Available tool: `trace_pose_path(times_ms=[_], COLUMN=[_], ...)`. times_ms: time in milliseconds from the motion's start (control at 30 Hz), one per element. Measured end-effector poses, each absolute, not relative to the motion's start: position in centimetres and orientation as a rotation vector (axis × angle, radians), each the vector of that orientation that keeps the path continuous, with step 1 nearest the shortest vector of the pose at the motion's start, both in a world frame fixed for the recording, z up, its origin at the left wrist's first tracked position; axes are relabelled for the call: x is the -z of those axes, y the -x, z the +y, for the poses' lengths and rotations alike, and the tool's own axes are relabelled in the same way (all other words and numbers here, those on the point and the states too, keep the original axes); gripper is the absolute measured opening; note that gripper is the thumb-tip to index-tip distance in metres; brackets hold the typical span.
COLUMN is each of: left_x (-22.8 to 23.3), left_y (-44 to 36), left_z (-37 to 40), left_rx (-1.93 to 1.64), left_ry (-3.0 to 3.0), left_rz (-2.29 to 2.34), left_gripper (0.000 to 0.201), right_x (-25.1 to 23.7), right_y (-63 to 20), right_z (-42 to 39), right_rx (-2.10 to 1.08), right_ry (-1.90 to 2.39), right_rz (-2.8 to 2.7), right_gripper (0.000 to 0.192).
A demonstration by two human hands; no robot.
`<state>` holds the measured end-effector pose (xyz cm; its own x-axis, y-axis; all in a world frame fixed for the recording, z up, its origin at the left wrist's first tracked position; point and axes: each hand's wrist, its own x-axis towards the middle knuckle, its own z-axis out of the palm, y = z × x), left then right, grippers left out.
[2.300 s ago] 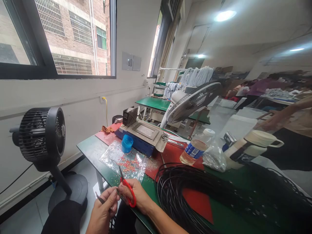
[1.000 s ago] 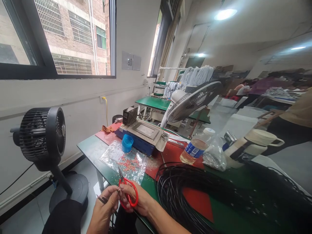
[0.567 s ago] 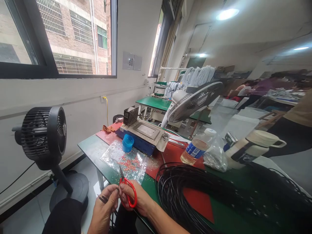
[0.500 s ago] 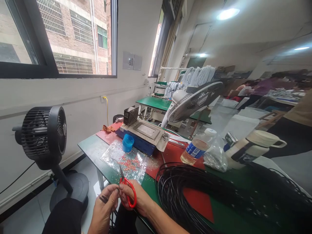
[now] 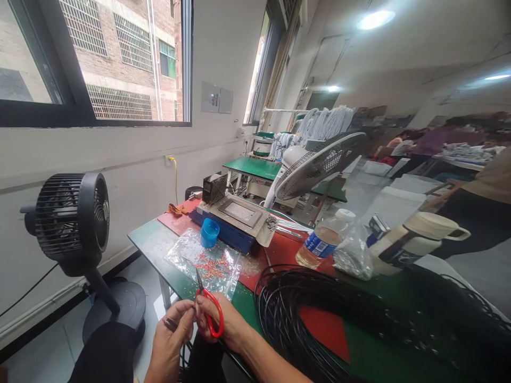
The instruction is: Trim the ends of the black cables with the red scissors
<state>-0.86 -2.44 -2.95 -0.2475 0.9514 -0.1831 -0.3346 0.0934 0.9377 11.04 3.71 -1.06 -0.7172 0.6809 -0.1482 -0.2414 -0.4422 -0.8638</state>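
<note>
Red-handled scissors [image 5: 218, 316] rest in my right hand [image 5: 235, 327], their dark pointed blades angled up and away from me. The thumb and fingers of my right hand pinch close to my left fingertips. My left hand [image 5: 171, 340] is closed on a black cable [image 5: 171, 324], a short dark length of which shows across the fingers. More thin black strands hang below the hands. What lies right between the fingertips is too small to make out. Just beyond the scissors, small red-orange bits [image 5: 211, 266] are scattered over a clear plastic bag [image 5: 179, 255].
Behind the bag stand a blue cup [image 5: 209, 234] and a blue heated-plate machine [image 5: 235, 234]. A large coil of black cable [image 5: 279, 319] lies to the right. Farther back are a bottle [image 5: 319, 244] and a jug [image 5: 419, 236]. A black fan [image 5: 72, 223] stands at left.
The view has shifted very slightly. Both hands keep nearly the same pose, with the scissors and the cable still held.
</note>
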Motion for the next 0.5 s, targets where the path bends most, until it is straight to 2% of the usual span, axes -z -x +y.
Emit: trace_pose_path(times_ms=[333,500], left_x=[2.6,2.8], left_y=[0.6,0.8], left_z=[-2.6,-2.4], left_rx=[-1.458,-1.459], left_ry=[-0.573,-0.545], left_rz=[1.204,1.206], left_gripper=[0.032,0.031], right_x=[2.1,2.1], right_y=[-10.8,-11.2], right_z=[3.8,4.1], right_rx=[-1.999,-2.034], right_ry=[0.643,0.655], right_rz=[-1.294,-1.364], right_gripper=[0.040,0.040])
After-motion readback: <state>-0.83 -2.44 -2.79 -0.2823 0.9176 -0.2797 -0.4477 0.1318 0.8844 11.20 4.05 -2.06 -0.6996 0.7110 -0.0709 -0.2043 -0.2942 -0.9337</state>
